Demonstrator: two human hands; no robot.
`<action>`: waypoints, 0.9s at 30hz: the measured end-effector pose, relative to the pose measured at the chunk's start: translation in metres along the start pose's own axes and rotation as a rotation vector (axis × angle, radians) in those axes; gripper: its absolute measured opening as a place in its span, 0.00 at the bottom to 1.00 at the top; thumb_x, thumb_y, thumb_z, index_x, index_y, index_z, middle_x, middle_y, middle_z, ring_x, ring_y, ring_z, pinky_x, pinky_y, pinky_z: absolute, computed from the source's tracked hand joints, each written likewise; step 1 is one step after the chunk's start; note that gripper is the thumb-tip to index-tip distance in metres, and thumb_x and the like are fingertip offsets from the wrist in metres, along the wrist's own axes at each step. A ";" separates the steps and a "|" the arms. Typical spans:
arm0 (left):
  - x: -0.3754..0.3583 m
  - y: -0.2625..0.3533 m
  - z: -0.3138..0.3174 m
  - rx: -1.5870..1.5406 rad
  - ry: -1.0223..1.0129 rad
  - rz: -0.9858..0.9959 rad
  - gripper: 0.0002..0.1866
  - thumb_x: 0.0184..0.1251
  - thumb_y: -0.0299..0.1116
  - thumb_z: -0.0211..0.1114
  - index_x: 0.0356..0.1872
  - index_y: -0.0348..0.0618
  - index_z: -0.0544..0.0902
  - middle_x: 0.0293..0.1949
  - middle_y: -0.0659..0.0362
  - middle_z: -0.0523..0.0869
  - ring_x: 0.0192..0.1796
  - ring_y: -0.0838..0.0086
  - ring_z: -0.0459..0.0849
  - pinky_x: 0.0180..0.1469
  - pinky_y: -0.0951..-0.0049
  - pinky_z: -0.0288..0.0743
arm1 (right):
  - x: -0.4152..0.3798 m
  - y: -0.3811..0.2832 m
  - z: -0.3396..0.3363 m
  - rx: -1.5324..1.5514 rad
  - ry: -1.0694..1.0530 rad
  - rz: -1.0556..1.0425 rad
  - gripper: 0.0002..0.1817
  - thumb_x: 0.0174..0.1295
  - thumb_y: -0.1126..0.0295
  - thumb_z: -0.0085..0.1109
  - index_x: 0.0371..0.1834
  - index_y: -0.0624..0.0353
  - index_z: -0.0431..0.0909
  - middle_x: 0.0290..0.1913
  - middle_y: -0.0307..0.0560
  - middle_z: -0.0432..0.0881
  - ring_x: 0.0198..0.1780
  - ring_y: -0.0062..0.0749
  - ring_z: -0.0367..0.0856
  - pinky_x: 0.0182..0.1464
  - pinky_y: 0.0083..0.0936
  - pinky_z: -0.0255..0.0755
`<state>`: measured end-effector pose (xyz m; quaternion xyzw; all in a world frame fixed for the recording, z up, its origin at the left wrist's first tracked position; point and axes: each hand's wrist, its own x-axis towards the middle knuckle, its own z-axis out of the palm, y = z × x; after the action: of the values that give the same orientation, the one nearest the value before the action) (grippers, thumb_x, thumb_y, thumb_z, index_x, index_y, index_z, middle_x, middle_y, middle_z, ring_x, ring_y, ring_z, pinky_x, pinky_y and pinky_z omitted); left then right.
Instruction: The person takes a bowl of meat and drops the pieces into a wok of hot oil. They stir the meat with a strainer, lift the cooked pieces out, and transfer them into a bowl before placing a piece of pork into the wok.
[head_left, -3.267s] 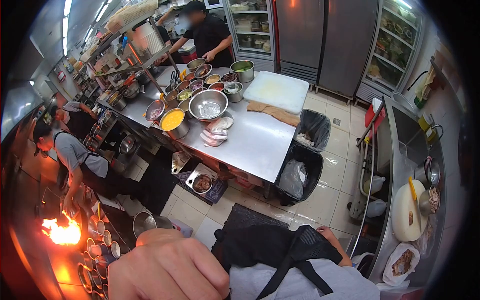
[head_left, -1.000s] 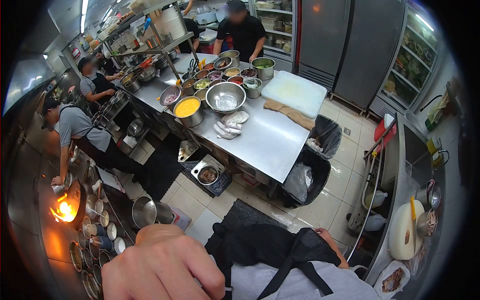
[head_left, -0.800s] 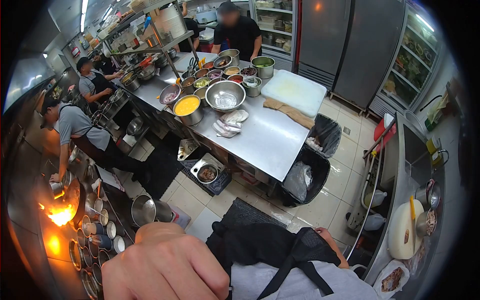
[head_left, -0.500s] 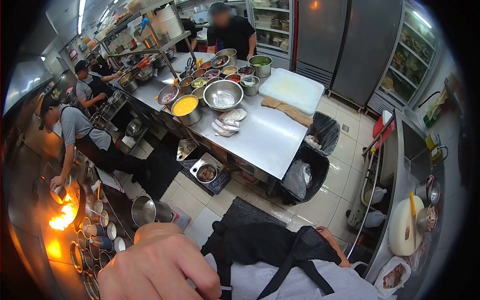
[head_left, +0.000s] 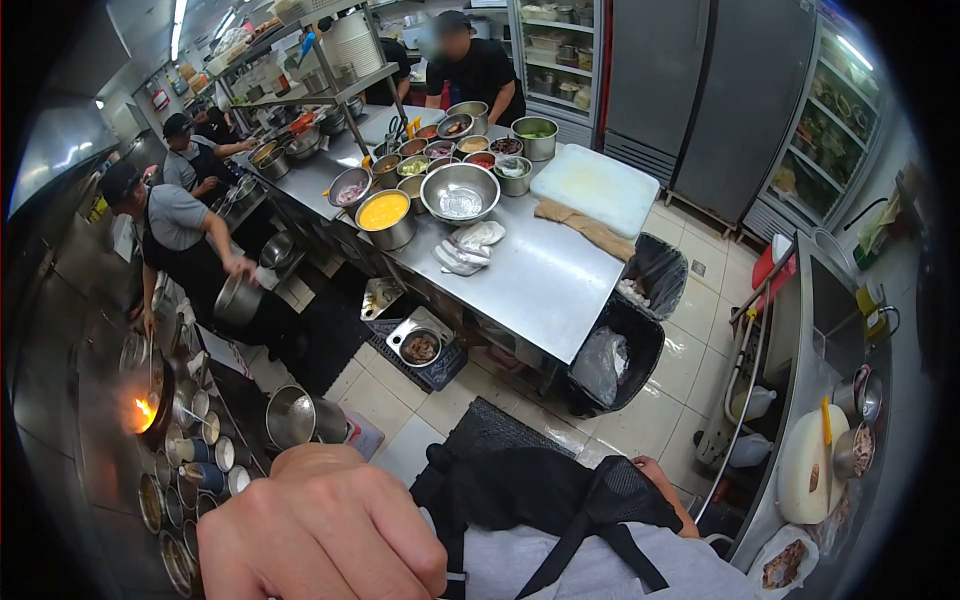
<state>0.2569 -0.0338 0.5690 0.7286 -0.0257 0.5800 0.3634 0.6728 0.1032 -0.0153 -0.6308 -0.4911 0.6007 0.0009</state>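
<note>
Close to the camera, my left hand fills the lower left with its back and knuckles showing. Its fingers are curled in, and whatever they may hold is hidden. My right hand shows only in part, low beside my black apron; its fingers are mostly covered, so their state cannot be made out. Beyond my left hand stands a large metal pot. The steel worktable ahead bears a steel bowl, a pot of yellow liquid and a folded cloth.
At left, a co-worker stands by a stove with a flame and several small pots. A white cutting board lies on the worktable, above black bins. On the right counter, a yellow-handled knife lies on a round board.
The co-worker at the stove has straightened up and now holds a pot away from the burner. The flame has shrunk. My left hand stays nearly in place; the view has shifted slightly.
</note>
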 end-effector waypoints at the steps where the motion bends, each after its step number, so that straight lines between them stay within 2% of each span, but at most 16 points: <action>1: 0.000 0.002 0.000 0.003 -0.001 -0.019 0.08 0.56 0.19 0.64 0.22 0.41 0.76 0.25 0.56 0.86 0.24 0.74 0.81 0.22 0.79 0.61 | -0.001 -0.001 0.000 -0.004 0.000 0.001 0.08 0.67 0.71 0.54 0.47 0.56 0.74 0.33 0.49 0.82 0.29 0.34 0.81 0.27 0.33 0.77; 6: 0.000 0.002 0.003 0.043 -0.013 -0.014 0.07 0.57 0.20 0.63 0.22 0.41 0.76 0.25 0.56 0.86 0.23 0.74 0.80 0.22 0.79 0.61 | 0.006 0.006 0.004 -0.028 -0.018 -0.014 0.09 0.67 0.71 0.54 0.48 0.58 0.74 0.33 0.50 0.82 0.29 0.34 0.81 0.26 0.33 0.76; 9: 0.000 -0.002 0.003 0.074 -0.055 0.077 0.08 0.56 0.20 0.63 0.21 0.42 0.76 0.25 0.56 0.86 0.23 0.75 0.80 0.22 0.80 0.61 | -0.013 -0.012 0.006 -0.001 0.006 0.029 0.09 0.67 0.72 0.54 0.48 0.59 0.75 0.33 0.51 0.82 0.29 0.34 0.81 0.25 0.33 0.75; 12: -0.007 -0.004 -0.002 0.085 -0.013 0.172 0.05 0.58 0.22 0.63 0.23 0.40 0.79 0.24 0.55 0.85 0.23 0.73 0.81 0.23 0.77 0.64 | -0.006 -0.003 0.006 0.036 -0.005 -0.031 0.08 0.66 0.73 0.54 0.47 0.59 0.75 0.32 0.51 0.82 0.29 0.34 0.81 0.26 0.33 0.76; 14: -0.022 -0.001 -0.019 0.072 0.091 0.168 0.14 0.65 0.22 0.59 0.21 0.42 0.66 0.15 0.54 0.73 0.16 0.66 0.74 0.20 0.66 0.66 | -0.010 0.001 0.004 0.004 0.009 -0.044 0.08 0.66 0.73 0.55 0.46 0.60 0.76 0.32 0.51 0.82 0.29 0.34 0.81 0.26 0.32 0.76; 16: -0.042 -0.001 -0.037 0.214 0.184 0.102 0.10 0.61 0.25 0.68 0.31 0.41 0.73 0.22 0.56 0.81 0.20 0.71 0.79 0.21 0.71 0.68 | -0.010 0.002 0.007 -0.020 0.021 -0.068 0.08 0.65 0.73 0.55 0.46 0.60 0.77 0.31 0.50 0.82 0.30 0.34 0.81 0.27 0.31 0.76; 18: -0.060 -0.013 -0.036 0.355 0.400 0.153 0.12 0.58 0.25 0.71 0.35 0.42 0.74 0.26 0.56 0.83 0.20 0.75 0.79 0.23 0.76 0.69 | -0.001 0.019 0.007 -0.013 0.050 -0.054 0.08 0.63 0.73 0.58 0.43 0.61 0.80 0.30 0.48 0.82 0.29 0.32 0.80 0.30 0.29 0.75; 19: -0.066 -0.014 -0.039 0.341 0.415 0.142 0.11 0.60 0.28 0.71 0.36 0.42 0.75 0.27 0.56 0.83 0.22 0.76 0.79 0.24 0.79 0.70 | -0.001 0.021 0.008 -0.011 0.045 -0.065 0.08 0.63 0.73 0.58 0.43 0.61 0.80 0.30 0.48 0.82 0.29 0.32 0.80 0.30 0.29 0.75; 22: -0.090 -0.005 -0.048 0.403 0.424 0.075 0.13 0.59 0.31 0.72 0.36 0.42 0.75 0.29 0.56 0.84 0.26 0.75 0.80 0.25 0.78 0.71 | -0.001 0.025 0.006 -0.074 0.093 -0.074 0.07 0.61 0.72 0.60 0.39 0.62 0.82 0.29 0.46 0.82 0.29 0.29 0.79 0.32 0.27 0.73; 24: -0.099 0.000 -0.051 0.416 0.439 0.078 0.12 0.59 0.30 0.72 0.35 0.41 0.76 0.31 0.55 0.84 0.28 0.74 0.81 0.26 0.77 0.71 | 0.010 0.037 0.001 0.076 0.069 0.002 0.06 0.59 0.73 0.61 0.37 0.61 0.83 0.29 0.45 0.82 0.28 0.28 0.78 0.34 0.26 0.73; 26: -0.111 0.004 -0.054 0.473 0.516 0.026 0.10 0.60 0.28 0.72 0.34 0.40 0.77 0.32 0.52 0.85 0.28 0.73 0.81 0.27 0.75 0.72 | 0.011 0.028 -0.006 -0.010 0.056 -0.050 0.07 0.61 0.72 0.59 0.40 0.61 0.81 0.30 0.45 0.82 0.29 0.29 0.79 0.32 0.28 0.74; 27: -0.118 0.003 -0.055 0.504 0.544 0.016 0.08 0.59 0.26 0.72 0.33 0.38 0.79 0.32 0.49 0.85 0.29 0.71 0.82 0.29 0.73 0.74 | -0.005 0.002 -0.009 -0.052 0.038 -0.015 0.07 0.63 0.72 0.57 0.42 0.59 0.80 0.31 0.45 0.82 0.29 0.30 0.80 0.30 0.30 0.75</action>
<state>0.1719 -0.0503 0.4719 0.6144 0.2098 0.7433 0.1616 0.6822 0.1044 -0.0107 -0.6383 -0.5113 0.5754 -0.0016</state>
